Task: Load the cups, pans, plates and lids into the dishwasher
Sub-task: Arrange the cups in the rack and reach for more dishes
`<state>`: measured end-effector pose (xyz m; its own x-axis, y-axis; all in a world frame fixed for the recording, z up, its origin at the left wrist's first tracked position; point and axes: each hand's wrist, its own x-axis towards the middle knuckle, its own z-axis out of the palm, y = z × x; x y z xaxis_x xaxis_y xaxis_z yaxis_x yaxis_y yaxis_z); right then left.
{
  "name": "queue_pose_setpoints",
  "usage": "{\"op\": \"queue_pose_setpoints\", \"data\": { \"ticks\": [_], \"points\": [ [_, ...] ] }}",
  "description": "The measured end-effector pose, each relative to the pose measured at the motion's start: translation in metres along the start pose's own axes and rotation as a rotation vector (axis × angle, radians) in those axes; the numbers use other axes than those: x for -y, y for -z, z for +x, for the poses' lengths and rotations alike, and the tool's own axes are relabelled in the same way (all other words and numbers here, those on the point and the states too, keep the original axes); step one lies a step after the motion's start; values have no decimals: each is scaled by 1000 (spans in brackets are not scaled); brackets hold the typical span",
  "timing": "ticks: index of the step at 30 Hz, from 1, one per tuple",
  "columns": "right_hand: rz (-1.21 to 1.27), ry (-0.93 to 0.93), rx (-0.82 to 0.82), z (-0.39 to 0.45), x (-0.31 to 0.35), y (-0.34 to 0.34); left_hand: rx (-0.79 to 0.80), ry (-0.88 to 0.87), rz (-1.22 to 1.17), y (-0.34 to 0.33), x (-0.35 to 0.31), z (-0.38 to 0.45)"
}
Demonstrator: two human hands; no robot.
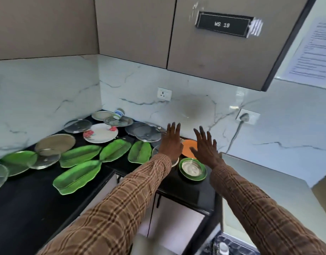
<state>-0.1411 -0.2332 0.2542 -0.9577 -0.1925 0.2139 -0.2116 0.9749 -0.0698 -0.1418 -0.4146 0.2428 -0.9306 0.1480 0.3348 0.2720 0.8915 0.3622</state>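
Our left hand [172, 142] and right hand [206, 147] hover spread and empty above the orange plate [188, 148] on the black worktop [29, 208]; we should grip its rim firmly, clear of the neighbouring glass lid [147, 135].

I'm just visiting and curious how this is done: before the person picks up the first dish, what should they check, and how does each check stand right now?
1. Left hand free: ok, open and holding nothing.
2. Right hand free: ok, open, fingers spread.
3. Dish within reach: ok, orange plate lies just beneath both hands.
4. Glass lid clear of the stack: not ok, it overlaps other dishes.
5. Dishwasher open with room: cannot tell, only a corner shows.
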Motion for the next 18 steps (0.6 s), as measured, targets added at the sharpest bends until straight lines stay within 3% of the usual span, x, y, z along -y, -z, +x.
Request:
{"op": "queue_pose_setpoints", "data": {
  "ticks": [18],
  "points": [
    [-50,-25,130,148,102,-73,58,-19,-44,-6,185,89]
  ]
}}
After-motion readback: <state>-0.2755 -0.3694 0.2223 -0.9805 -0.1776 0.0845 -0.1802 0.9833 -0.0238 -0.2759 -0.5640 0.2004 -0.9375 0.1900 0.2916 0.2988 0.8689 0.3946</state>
